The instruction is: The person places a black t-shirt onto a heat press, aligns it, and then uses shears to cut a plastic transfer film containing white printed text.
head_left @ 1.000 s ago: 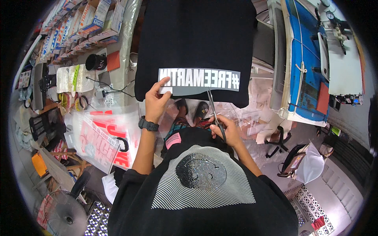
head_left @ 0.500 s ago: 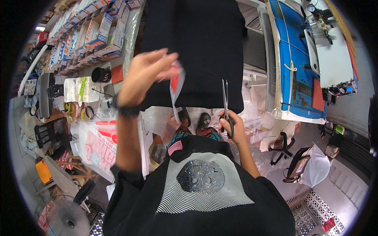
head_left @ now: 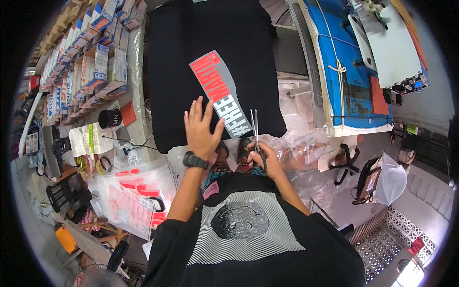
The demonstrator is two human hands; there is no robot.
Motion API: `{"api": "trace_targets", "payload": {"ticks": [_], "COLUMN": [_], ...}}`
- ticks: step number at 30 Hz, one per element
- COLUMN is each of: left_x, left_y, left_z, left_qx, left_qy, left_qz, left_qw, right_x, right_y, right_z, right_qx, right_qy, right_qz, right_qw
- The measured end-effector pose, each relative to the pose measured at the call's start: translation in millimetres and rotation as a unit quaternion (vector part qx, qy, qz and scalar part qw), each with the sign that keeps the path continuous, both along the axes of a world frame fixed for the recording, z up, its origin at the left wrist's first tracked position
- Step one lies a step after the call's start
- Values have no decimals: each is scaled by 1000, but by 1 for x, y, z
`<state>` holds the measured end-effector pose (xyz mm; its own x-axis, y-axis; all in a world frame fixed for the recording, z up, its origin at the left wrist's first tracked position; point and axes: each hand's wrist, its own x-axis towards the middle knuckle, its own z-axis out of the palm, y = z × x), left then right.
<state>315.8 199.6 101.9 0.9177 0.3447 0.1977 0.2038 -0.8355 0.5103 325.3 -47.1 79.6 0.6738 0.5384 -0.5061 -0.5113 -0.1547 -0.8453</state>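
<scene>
A black garment [head_left: 174, 52] is spread flat in front of me. A grey printed film strip [head_left: 230, 80] with red and white lettering lies slantwise on it, its lower end towards me. My left hand [head_left: 203, 128], a black watch on its wrist, is over the cloth with fingers spread, beside the strip's lower left edge; I cannot tell whether the fingertips touch it. My right hand [head_left: 267, 159] grips black-handled scissors [head_left: 255, 125] by the finger loops near the garment's front edge. Their blades point away from me, slightly apart, close to the strip's lower end.
Shelved cardboard boxes [head_left: 98, 67] line the far left. Below them stand a black round container [head_left: 109, 118] and tape rolls [head_left: 103, 165]. Clear printed film sheets [head_left: 126, 193] lie lower left. A blue-topped table [head_left: 330, 52] with a white cord runs along the right, near a chair base [head_left: 345, 163].
The strip, raised in my left hand before, now lies on the garment. My left hand has come down and let go of it. My right hand still holds the scissors, and the view has shifted.
</scene>
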Motion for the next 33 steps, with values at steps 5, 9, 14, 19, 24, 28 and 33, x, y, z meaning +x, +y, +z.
{"api": "trace_targets", "payload": {"ticks": [5, 9, 14, 19, 24, 28, 33], "left_x": [36, 55, 36, 29, 31, 33, 34], "left_y": [20, 56, 28, 27, 33, 31, 31], "left_z": [-12, -10, -16, -22, -17, -17, -21], "left_qx": [84, 107, 94, 87, 105, 90, 101], "left_qy": [50, 41, 55, 70, 76, 74, 60], "left_qz": [-62, -107, -123, -141, -144, -148, -139], "left_qw": [993, 988, 986, 984, 981, 982, 983], "right_x": [-9, -11, -12, -17, -21, -20, -22], "right_y": [-32, -22, -6, -1, 0, 10, 10], "right_z": [-1, 0, -18, -15, -5, -17, -13], "right_qx": [-2, 5, 11, 52, 51, 34, 45], "right_qy": [19, -10, -13, -6, -5, -18, -28], "right_qz": [49, 101, 99, 77, 74, 57, 55], "right_qw": [999, 995, 995, 996, 996, 998, 997]}}
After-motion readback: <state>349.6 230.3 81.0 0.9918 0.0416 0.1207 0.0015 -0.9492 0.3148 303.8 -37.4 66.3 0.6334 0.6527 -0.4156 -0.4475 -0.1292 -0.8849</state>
